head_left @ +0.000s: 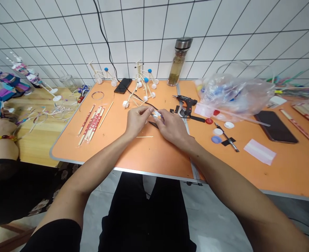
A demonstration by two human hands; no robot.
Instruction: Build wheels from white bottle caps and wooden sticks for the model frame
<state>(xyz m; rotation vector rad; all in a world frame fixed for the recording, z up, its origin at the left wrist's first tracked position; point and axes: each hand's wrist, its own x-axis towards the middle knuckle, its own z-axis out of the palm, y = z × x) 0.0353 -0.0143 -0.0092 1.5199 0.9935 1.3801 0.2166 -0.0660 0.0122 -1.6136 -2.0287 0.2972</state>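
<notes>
Small white piece (pixel 157 113) between the hands: how does it lie from the fingers, in the head view?

It sits right at the fingertips, in the gap between the two hands. Its long axis seems to slant, from the tips of the left hand (pixel 136 120) down and rightward into the right hand (pixel 173 126).

Which hand is nearer?

Both are right there, but more of it lies along the right one. That hand is curled in, its thumb bent and apparently clamping the piece. On the left, thumb and forefinger are together at the piece's left end; whether they pinch it or something thinner, I can't tell.

And close around the fingers?

Just short of them, on the wearer's side, a thin stick (pixel 144 136) lies crosswise on the orange table (pixel 154 157). To the right of the right-hand fingers rests a black glue gun (pixel 186 104). Straight beyond both sets of fingertips stand stick models (pixel 142 85) with white wheels.

What's hard to make out?

The piece itself: the fingers cover its ends, so I can't say what it is. A dark pointed strip (pixel 153 124) pokes out beneath the right hand, and its other end is hidden; held or merely lying there, I can't tell. Far left of the fingers, another person's hand (pixel 1 127) is partly cut off by the frame.
</notes>
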